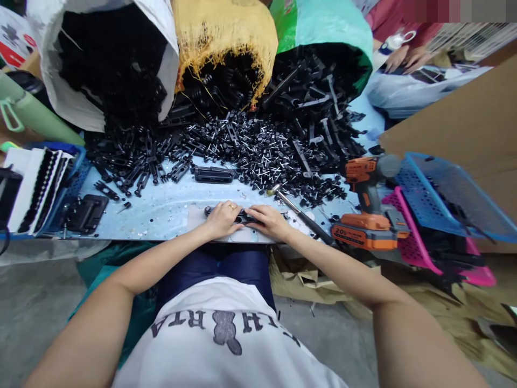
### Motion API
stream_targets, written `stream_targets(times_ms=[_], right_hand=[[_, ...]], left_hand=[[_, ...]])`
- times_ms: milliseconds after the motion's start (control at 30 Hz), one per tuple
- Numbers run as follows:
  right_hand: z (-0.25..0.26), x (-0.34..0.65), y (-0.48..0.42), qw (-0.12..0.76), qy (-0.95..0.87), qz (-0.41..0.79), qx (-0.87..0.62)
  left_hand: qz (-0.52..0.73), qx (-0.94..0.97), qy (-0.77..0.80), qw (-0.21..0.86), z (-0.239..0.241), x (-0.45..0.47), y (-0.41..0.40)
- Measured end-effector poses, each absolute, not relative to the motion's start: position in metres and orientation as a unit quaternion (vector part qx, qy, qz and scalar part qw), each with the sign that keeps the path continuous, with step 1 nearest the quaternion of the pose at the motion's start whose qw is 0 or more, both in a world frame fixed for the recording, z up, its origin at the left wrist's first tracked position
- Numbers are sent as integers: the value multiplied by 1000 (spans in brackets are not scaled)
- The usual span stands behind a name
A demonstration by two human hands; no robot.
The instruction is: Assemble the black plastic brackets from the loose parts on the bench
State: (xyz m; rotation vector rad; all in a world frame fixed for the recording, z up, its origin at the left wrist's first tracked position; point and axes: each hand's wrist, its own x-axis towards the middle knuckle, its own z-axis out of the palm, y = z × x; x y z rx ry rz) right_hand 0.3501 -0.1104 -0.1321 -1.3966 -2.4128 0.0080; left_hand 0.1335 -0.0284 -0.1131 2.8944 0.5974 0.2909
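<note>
At the table's front edge, my left hand [223, 220] and my right hand [270, 222] are closed over a long black plastic part [244, 216]. Their fingers nearly meet at its middle and cover most of it. The part lies low on a pale pad [196, 216]. Just beyond my hands rests another long black plastic assembly [214, 174]. A hammer [297, 209] with a metal head and dark handle lies slantwise beside my right hand.
Small black-headed metal pins [262, 153] and black plastic pieces [141, 153] are heaped behind, spilling from white [167, 48], yellow [226, 29] and green [323, 27] sacks. An orange cordless drill [365, 231] stands right, by blue [420, 188] and pink [407, 242] baskets. Another person's hands [407, 58] show beyond.
</note>
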Motion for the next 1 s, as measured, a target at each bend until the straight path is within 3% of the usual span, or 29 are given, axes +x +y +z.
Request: stream_targets(times_ms=[100, 200, 333, 433, 500, 600, 667, 800, 900, 1000], right_hand=[[-128, 356, -106, 149, -841, -62, -517], [-113, 353, -108, 182, -822, -114, -527], [-59, 329, -126, 256, -872, 17, -417], [-25, 291, -140, 355, -865, 229, -271], [-25, 257, -142, 457, -810, 293, -220], [-54, 207, -133, 665, -631, 201, -345], [-76, 190, -117, 715, -536, 139, -426], [-94, 217, -61, 630, -599, 107, -482], [-86, 271, 3, 512, -671, 25, -536], [-65, 314, 80, 412, -690, -31, -594]], left_hand=[[78, 978, 192, 14, -112, 128, -23], [86, 974, 207, -7, -106, 117, -17], [220, 958, 159, 95, -69, 90, -34], [317, 896, 71, 302, -33, 76, -67], [374, 843, 45, 385, -19, 77, -87], [475, 789, 98, 377, -21, 87, -98], [513, 785, 104, 332, -36, 93, -91], [504, 849, 108, 116, -78, 92, -53], [326, 920, 219, -17, -105, 90, -22], [148, 953, 259, -47, -119, 97, 6]])
